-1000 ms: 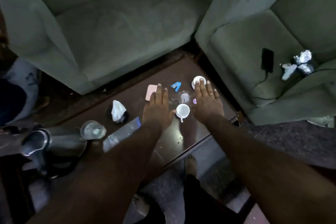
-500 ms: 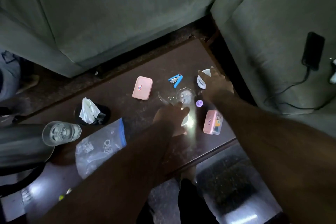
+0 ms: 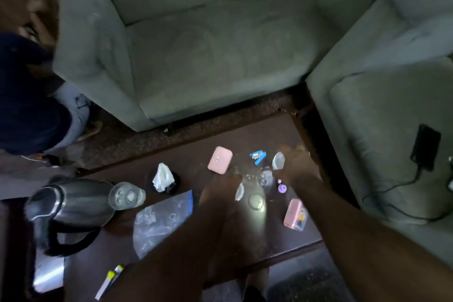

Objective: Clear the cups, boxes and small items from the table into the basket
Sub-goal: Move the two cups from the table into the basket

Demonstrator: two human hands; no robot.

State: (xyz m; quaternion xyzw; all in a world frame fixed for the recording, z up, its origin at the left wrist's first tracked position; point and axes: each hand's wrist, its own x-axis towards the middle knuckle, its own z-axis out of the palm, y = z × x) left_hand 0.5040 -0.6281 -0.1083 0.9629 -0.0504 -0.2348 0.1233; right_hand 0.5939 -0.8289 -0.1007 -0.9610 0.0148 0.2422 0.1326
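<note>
Over the table (image 3: 171, 162), both hands' fingers grip white cups, left (image 3: 221, 193) and right (image 3: 297, 167).

The scene is dimly lit, with soft light apparently falling from above onto the pale sofa (image 3: 215, 56). A bright glare patch is seen on the dark surface (image 3: 257, 240). Both hands are smeared by motion blur. Straight lines are bent toward the edges, and the left side is lost in shadow.
</note>
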